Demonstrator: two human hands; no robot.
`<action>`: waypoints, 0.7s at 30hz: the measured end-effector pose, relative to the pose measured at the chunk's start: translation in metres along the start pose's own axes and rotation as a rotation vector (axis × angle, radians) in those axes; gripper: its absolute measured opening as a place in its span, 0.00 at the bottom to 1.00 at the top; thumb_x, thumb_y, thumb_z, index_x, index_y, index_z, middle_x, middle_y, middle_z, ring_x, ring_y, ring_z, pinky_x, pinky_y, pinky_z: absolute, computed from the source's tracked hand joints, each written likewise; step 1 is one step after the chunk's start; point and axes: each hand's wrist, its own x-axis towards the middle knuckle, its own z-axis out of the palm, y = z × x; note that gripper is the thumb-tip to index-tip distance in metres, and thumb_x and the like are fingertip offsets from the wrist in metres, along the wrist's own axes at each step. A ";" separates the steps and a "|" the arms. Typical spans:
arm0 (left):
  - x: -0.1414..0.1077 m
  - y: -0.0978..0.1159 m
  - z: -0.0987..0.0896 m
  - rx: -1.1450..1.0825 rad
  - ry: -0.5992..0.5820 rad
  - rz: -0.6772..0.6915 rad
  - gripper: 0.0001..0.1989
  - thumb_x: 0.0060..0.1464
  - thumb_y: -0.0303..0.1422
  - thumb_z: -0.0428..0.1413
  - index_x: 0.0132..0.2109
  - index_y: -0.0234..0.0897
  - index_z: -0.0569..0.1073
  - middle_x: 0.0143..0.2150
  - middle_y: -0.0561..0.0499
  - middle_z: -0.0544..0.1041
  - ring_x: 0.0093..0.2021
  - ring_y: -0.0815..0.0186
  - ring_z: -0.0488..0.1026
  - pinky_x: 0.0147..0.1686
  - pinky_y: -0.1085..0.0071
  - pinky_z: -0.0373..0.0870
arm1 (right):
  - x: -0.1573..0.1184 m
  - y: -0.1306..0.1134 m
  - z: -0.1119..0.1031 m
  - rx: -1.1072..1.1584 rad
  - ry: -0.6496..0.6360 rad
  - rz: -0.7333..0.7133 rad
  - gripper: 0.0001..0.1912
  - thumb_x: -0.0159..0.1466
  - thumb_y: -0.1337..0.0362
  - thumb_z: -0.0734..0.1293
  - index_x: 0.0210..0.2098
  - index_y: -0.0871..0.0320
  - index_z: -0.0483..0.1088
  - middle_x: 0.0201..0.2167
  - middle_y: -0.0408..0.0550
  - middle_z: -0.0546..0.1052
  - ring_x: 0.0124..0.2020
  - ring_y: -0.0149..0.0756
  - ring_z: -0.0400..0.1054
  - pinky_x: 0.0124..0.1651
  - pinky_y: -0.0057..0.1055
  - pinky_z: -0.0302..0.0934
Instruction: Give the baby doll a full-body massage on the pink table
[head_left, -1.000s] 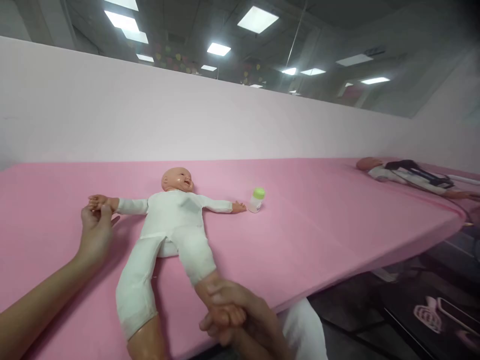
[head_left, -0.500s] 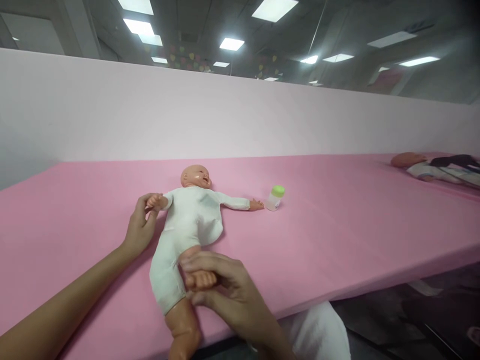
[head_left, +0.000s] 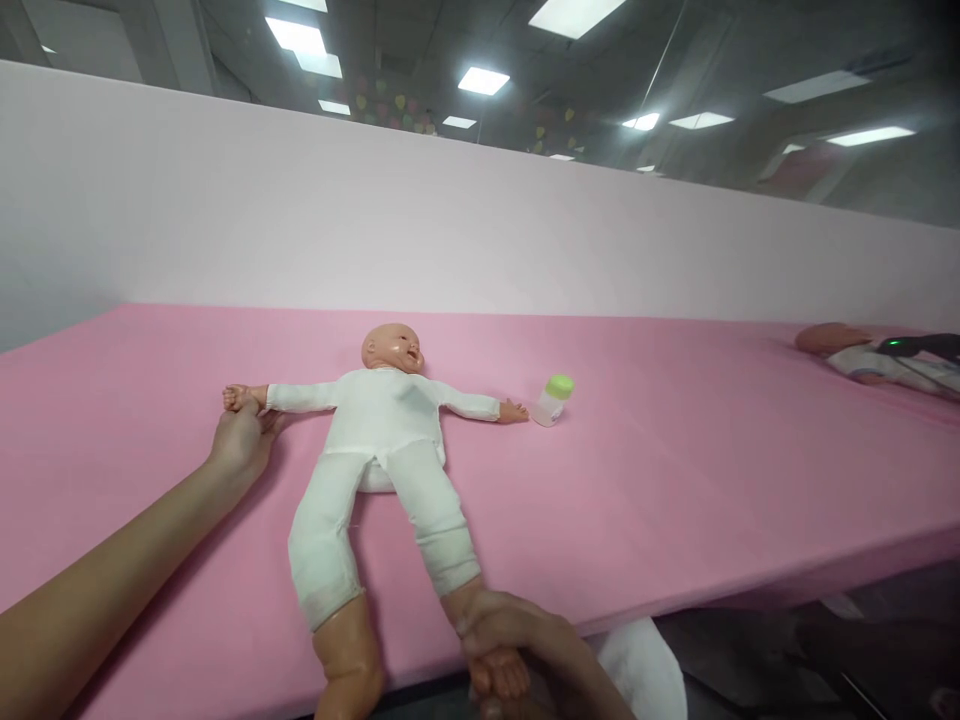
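My left hand (head_left: pixel 241 442) is closing its fingers around the small hand at the end of the baby doll's (head_left: pixel 379 430) outstretched arm, pinning it low against the pink tabletop (head_left: pixel 675 480). My right hand (head_left: pixel 517 650) is wrapping around the doll's foot at the near edge of the tabletop, fingers curled over the ankle and toes, so the leg is stretching straight toward me. The doll is lying on its back in the middle of the tabletop, head pointing away from me, both arms spread wide, and it is wearing a white one-piece suit that ends above the bare lower legs. Its other leg is hanging bare over the near edge, just beside my right wrist. Just past the doll's free hand, a small clear bottle (head_left: pixel 553 400) with a green cap is standing slightly tilted; whatever label it is carrying is too small for me to read. Far off at the right end of the tabletop, a second doll (head_left: pixel 847 350) is lying on its back with something dark across it. A pale partition wall (head_left: pixel 450 230) is rising behind the tabletop.
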 end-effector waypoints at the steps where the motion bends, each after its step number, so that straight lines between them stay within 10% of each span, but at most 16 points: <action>1: -0.006 0.002 0.003 0.024 -0.009 0.046 0.01 0.65 0.32 0.48 0.44 0.40 0.63 0.48 0.48 0.73 0.50 0.62 0.75 0.55 0.57 0.73 | 0.002 0.000 0.000 0.013 0.001 -0.029 0.17 0.60 0.67 0.73 0.48 0.45 0.76 0.37 0.48 0.75 0.34 0.34 0.73 0.37 0.30 0.71; 14: -0.060 0.003 0.013 0.701 -0.708 0.951 0.14 0.63 0.32 0.49 0.54 0.45 0.71 0.55 0.48 0.76 0.60 0.57 0.68 0.62 0.53 0.61 | 0.099 0.011 0.056 0.075 0.043 0.047 0.17 0.65 0.63 0.69 0.53 0.50 0.75 0.55 0.49 0.73 0.42 0.32 0.73 0.44 0.28 0.71; 21: -0.055 0.005 0.015 0.586 -0.497 0.713 0.14 0.64 0.38 0.50 0.55 0.43 0.68 0.54 0.47 0.75 0.55 0.57 0.71 0.57 0.55 0.68 | 0.075 0.000 0.046 -0.074 0.023 -0.086 0.16 0.65 0.66 0.69 0.52 0.48 0.76 0.47 0.47 0.78 0.44 0.35 0.74 0.49 0.29 0.70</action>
